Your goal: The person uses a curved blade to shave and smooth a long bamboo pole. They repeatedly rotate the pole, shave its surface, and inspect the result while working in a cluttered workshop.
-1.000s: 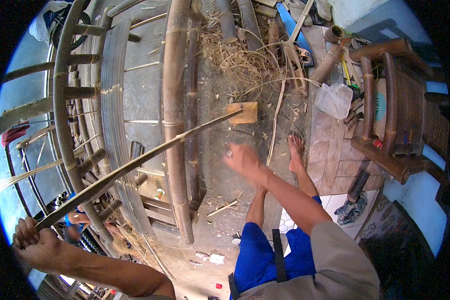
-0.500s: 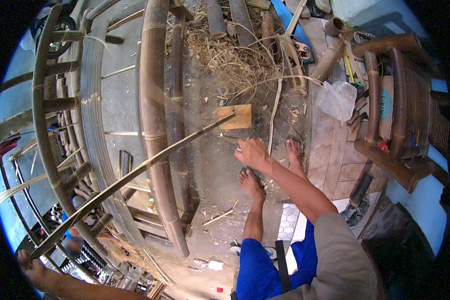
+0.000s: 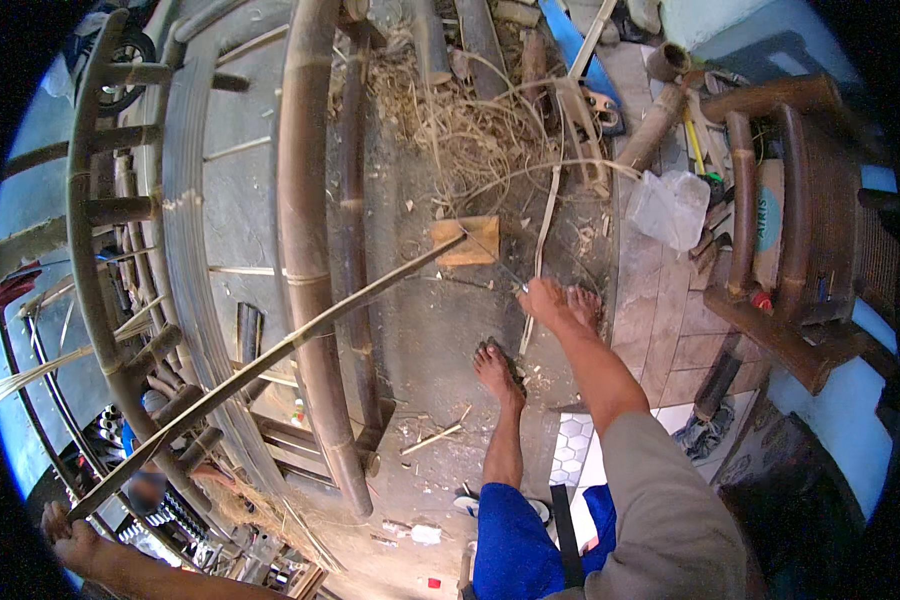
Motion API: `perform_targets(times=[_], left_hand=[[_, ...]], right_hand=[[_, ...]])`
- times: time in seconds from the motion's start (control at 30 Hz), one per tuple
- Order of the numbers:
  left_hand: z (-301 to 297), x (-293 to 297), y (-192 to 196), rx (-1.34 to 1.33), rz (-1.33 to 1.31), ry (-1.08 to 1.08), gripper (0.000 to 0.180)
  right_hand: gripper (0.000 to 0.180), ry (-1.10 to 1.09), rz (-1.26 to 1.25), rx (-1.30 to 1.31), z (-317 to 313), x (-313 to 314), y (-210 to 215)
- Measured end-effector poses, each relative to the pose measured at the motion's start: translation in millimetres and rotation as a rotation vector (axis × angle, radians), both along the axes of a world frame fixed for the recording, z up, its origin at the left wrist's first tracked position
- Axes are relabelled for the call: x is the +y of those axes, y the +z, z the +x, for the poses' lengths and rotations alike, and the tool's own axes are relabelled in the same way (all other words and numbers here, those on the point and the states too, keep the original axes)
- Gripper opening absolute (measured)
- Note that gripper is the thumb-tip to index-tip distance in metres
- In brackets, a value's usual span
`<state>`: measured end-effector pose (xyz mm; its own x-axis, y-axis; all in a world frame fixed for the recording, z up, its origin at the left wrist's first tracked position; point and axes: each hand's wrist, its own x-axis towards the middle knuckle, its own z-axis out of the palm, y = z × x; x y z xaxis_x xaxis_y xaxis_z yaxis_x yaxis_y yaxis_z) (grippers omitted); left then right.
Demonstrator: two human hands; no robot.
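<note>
At the lower left, my left hand (image 3: 70, 540) is closed around the near end of a long split-bamboo strip (image 3: 270, 362). The strip slants up across a thick bamboo pole (image 3: 310, 290), and its far end lies over a small wooden block (image 3: 482, 250) on the floor. My right hand (image 3: 552, 303), in front of my right foot (image 3: 582, 305), is closed on a thin tool. A slim dark line runs from that hand towards the strip's far end; its exact kind is too fine to make out.
Bamboo frames (image 3: 125, 210) stand at the left, with a person's arm (image 3: 210, 472) behind them. Shavings (image 3: 480, 150) and a blue handsaw (image 3: 575, 50) lie ahead. A clear plastic bag (image 3: 670, 208) and a dark bamboo chair (image 3: 795, 220) are at the right.
My right hand has moved to the right and slightly away from the strip's end, with the thin tool in it. My left hand still holds the strip, almost unmoved.
</note>
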<state>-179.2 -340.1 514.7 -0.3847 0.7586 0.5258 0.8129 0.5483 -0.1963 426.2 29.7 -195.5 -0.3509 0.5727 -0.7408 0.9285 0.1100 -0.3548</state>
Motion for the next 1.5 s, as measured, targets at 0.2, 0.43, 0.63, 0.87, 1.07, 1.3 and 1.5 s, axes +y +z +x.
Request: perform_targets(times=[0.2,0.43,0.63,0.87,1.07,1.3,1.5], left_hand=[[107.2,126.3,-74.6,-0.633,1.187,0.144,0.046],[245.9,242.9,-76.0,-1.065,1.459,-0.201,0.047],[307.0,291.8,-64.1,-1.151,1.458,-0.348,0.057],[334.9,302.8,-55.8,-0.958,1.383,-0.208,0.053],[324.6,300.0,-56.9,-0.892,1.39,-0.157,0.051],[308.7,295.7,-61.0,-0.927,1.367,-0.238,0.054],[305.2,299.1,-59.0,-0.942,1.407,-0.199,0.055]], right_hand=[[0.038,-0.151,0.114,0.146,7.6,-38.6,102.4],[0.028,-0.045,0.067,0.403,-13.5,-42.0,332.2],[0.029,0.015,0.037,0.928,-70.6,-40.1,524.5],[0.026,0.097,0.116,1.009,-104.6,-55.3,547.7],[0.023,0.026,0.199,0.944,-110.9,-66.4,537.6],[0.025,0.024,0.223,0.777,-110.6,-60.3,520.3],[0.033,0.221,0.076,0.716,-106.0,-56.8,497.4]])
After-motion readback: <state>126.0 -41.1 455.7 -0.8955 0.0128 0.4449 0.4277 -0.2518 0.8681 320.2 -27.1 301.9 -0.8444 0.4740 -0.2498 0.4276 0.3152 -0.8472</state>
